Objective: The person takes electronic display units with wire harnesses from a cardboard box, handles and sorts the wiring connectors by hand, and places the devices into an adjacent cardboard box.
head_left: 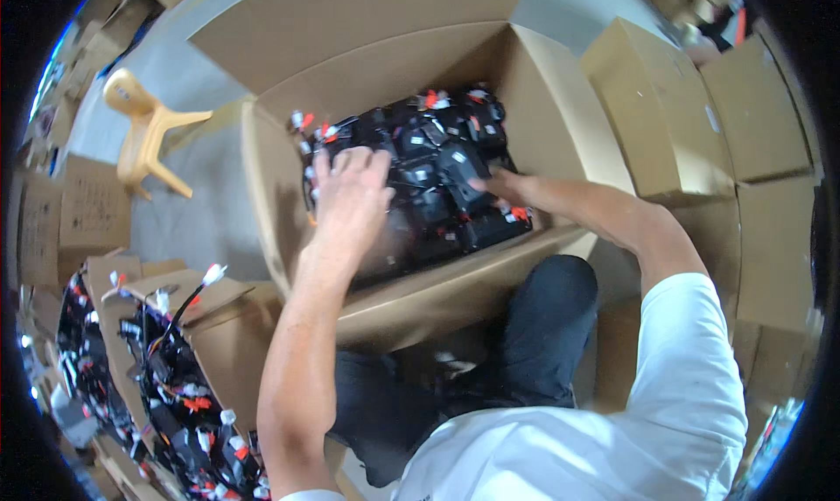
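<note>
Black units [430,206] sat packed close in the cardboard box [560,107], probably so that they would brace one another. From our head view, our left hand [352,186] was over the left units with fingers loosely parted, perhaps to steady them, while our right hand [505,186] met the right side of an angled unit [461,170]; whether it pinched that, we could not make out.

From here I can't read any wording. Small white labels [458,158] sit on black units [456,172] near the frame's centre, and faint print [98,186] marks a brown carton [92,228] at far left, too blurred to read.
</note>
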A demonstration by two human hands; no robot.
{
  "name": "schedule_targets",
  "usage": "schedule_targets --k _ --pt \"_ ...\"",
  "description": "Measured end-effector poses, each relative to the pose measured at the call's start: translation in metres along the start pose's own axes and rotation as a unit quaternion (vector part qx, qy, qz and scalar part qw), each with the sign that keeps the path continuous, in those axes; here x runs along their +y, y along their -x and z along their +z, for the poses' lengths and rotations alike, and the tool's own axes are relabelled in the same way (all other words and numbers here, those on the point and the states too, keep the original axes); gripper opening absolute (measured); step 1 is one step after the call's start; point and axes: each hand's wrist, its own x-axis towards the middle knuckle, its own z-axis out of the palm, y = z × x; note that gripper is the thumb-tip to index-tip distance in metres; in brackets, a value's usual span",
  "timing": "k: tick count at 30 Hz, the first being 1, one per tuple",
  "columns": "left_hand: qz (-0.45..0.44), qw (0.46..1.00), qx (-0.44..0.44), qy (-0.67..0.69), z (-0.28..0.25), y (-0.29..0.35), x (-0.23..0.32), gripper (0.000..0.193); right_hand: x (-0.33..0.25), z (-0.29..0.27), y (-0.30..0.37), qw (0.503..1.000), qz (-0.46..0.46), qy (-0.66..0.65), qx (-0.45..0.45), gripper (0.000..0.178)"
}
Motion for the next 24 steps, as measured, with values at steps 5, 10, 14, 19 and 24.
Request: schedule_targets --k 5,10,14,19,24 --pt "-0.028 0.998 -0.010 -0.057 -0.006 0.053 -0.034 0.047 -0.006 0.066 -0.013 0.887 -0.135 0.350 -0.270 0.092" --pt "-0.039 0.997 -0.018 -0.062 -0.039 0.077 -0.029 0.048 0.017 0.098 -0.024 0.989 -0.068 0.128 -0.007 0.063" --pt "-0.116 0.988 0.094 0.045 -0.093 0.120 -0.059 0.042 -0.044 0.066 -0.011 0.868 -0.141 0.475 -0.017 0.057" --pt "-0.254 0.950 0.159 -0.091 -0.254 0.250 -0.183 0.035 -0.058 0.025 0.046 0.847 -0.160 0.507 -0.012 0.052" --pt "-0.552 0.805 0.164 -0.139 -0.357 0.469 -0.322 0.049 -0.085 0.047 0.114 0.879 -0.221 0.420 -0.044 0.043"
